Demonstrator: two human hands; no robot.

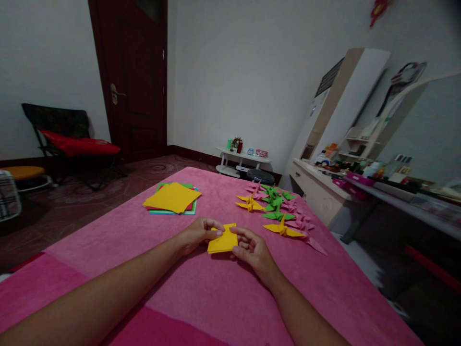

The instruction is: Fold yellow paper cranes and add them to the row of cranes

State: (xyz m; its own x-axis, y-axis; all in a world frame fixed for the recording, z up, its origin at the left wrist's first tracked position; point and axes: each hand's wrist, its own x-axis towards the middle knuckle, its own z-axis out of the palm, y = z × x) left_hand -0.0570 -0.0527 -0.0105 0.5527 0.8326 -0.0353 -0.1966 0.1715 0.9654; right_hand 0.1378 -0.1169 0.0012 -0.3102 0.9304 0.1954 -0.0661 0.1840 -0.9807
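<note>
A partly folded yellow paper (222,241) lies on the pink cloth (201,288) in front of me. My left hand (197,234) pinches its upper left edge with curled fingers. My right hand (252,250) holds its right edge, fingers bent over the paper. Both hands rest on the cloth with the paper between them.
A stack of coloured square sheets (173,198), yellow on top, lies to the far left. Several folded paper cranes (277,211) in yellow, green and pink sit to the right. A cluttered dresser (345,178) stands beyond the right edge; a chair with a red cushion (72,142) is at far left.
</note>
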